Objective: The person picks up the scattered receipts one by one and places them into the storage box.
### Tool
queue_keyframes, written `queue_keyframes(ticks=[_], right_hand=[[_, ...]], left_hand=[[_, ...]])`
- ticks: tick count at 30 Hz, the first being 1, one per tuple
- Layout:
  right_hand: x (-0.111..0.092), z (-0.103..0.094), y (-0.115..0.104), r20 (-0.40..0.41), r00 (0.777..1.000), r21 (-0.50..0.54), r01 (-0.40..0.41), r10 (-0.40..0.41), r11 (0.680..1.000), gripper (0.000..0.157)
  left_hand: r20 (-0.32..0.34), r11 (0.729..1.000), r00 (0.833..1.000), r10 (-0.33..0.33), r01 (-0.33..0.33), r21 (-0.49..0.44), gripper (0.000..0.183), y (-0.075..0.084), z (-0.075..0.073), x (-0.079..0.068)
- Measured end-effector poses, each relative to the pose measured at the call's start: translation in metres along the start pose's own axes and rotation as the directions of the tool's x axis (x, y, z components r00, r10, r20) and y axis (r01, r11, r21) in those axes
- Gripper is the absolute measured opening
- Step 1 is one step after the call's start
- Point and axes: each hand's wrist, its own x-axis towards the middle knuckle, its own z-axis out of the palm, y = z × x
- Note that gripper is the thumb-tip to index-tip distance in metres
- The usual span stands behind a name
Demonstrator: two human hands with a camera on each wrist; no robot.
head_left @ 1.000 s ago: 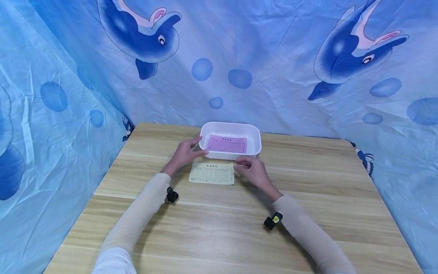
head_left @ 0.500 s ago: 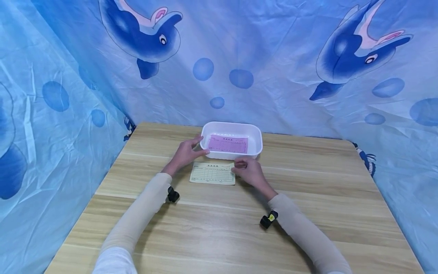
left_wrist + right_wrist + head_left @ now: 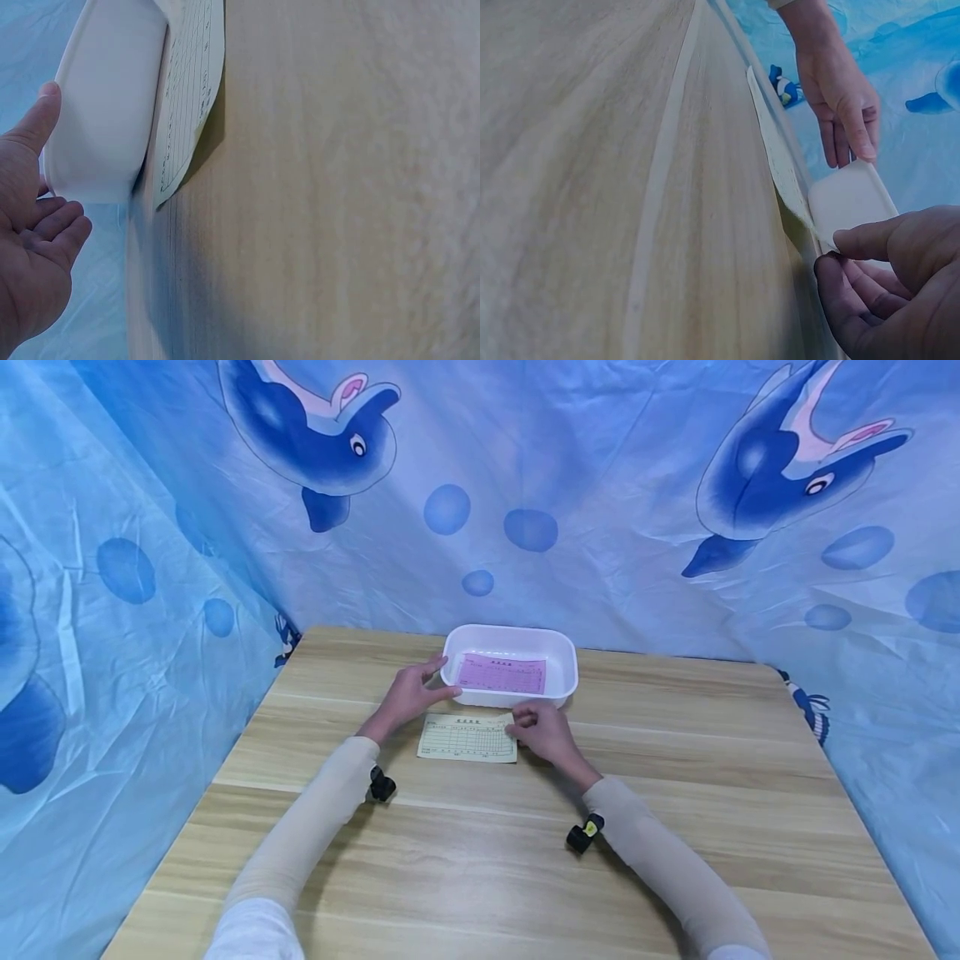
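A white plastic tray [image 3: 560, 670] stands near the back edge of the table, with a pink printed form [image 3: 501, 674] lying inside it. My left hand [image 3: 405, 695] holds the tray by its left front corner, thumb on the front rim and index finger round the side. In front of the tray is a pale yellow printed form [image 3: 463, 740] with a ruled grid. My right hand [image 3: 546, 732] pinches its right end between thumb and index finger. In the left wrist view the yellow form [image 3: 192, 97] bows, with a shadow beneath it.
The wood-grain table [image 3: 465, 868] reaches forward to a blue curtain [image 3: 615, 602] printed with dolphins, which hangs close behind the tray and along the sides. Black wrist cameras [image 3: 382, 787] sit on both sleeves.
The right forearm has shifted slightly inward, and the right fingers have settled further onto the form's end. The left hand keeps its hold on the tray.
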Motion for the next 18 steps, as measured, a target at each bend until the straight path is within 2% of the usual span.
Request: queue_keyframes(ticks=[8, 18], right_hand=[[-0.0019, -0.0004, 0.002, 0.007, 1.0, 0.108, -0.007, 0.006, 0.994, 0.016], [-0.008, -0.0047, 0.0014, -0.019, 0.999, 0.16, -0.045, 0.049, 0.986, 0.018]], left_hand=[[-0.002, 1.0, 1.0, 0.0, 0.0, 0.003, 0.083, 0.0005, 0.0008, 0.0011], [0.002, 1.0, 1.0, 0.003, -0.003, 0.008, 0.083, -0.0003, 0.0009, 0.0012]])
